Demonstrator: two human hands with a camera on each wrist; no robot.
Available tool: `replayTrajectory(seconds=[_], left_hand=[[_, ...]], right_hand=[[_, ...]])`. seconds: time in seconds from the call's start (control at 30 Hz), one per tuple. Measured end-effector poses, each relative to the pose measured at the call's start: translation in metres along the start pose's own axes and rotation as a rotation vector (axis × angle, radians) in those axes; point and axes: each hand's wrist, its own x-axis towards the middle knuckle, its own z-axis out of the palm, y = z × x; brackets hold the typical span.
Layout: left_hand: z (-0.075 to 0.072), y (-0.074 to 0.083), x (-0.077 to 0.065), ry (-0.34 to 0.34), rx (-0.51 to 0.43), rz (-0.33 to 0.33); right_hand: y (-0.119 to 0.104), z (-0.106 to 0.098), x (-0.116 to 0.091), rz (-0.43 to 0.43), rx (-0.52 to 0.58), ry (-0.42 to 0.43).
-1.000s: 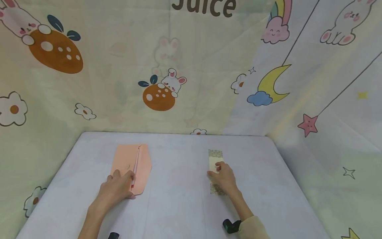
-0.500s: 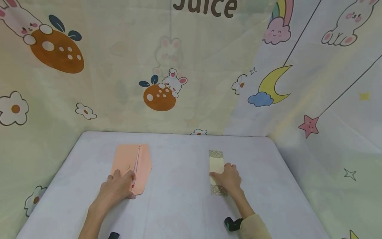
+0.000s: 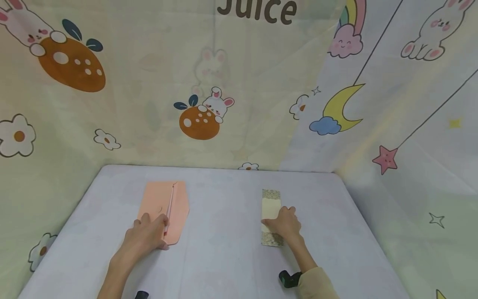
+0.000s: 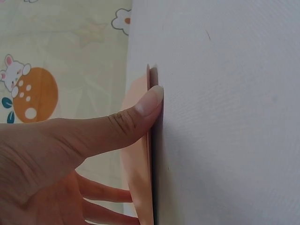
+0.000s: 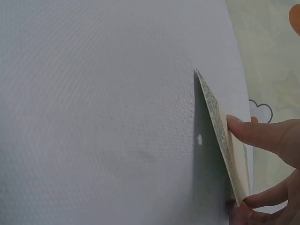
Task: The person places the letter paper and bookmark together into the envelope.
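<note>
At the left of the white table, a peach envelope lies with its flap side up in the head view. My left hand holds its near end, with the thumb over the near edge in the left wrist view and fingers on its face. Farther right is a narrow cream card with speckled gold-grey bands at both ends. My right hand grips this card across its width, thumb on one long edge, fingers at the other. In the right wrist view the card stands tilted off the table, its tip showing two layers.
A black object lies by the right sleeve, and another dark object is cut off at the bottom. Behind the white table hang patterned cloth walls with rabbits, flowers and a moon.
The right fingers have moved from above the card's face to its right edge, the thumb slightly nearer me, uncovering more of the cream middle. The left hand and envelope have stayed in place.
</note>
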Motion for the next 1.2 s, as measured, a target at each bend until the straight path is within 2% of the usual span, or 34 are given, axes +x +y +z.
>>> replayTrajectory(seconds=[0.1, 0.23, 0.47, 0.67, 0.8, 0.93, 1.2], left_hand=[[0.000, 0.000, 0.000, -0.003, -0.001, 0.005], [0.000, 0.001, 0.001, -0.008, 0.006, 0.009], [-0.001, 0.000, -0.001, -0.003, 0.016, 0.013], [-0.001, -0.001, -0.001, 0.004, 0.011, 0.016], [-0.001, 0.000, -0.001, 0.008, 0.009, 0.017], [-0.002, 0.000, -0.001, 0.009, 0.013, 0.019], [-0.002, 0.000, -0.001, 0.012, 0.020, 0.022]], right_hand=[[0.001, -0.001, -0.001, 0.000, 0.022, 0.001], [0.007, -0.005, -0.001, -0.013, 0.104, -0.010], [0.024, -0.010, 0.004, -0.055, 0.317, -0.076], [0.035, -0.013, 0.006, -0.011, 0.542, -0.119], [0.040, -0.015, 0.007, 0.007, 0.653, -0.135], [0.047, -0.013, 0.007, 0.009, 0.700, -0.155], [0.053, -0.009, 0.007, 0.005, 0.727, -0.172]])
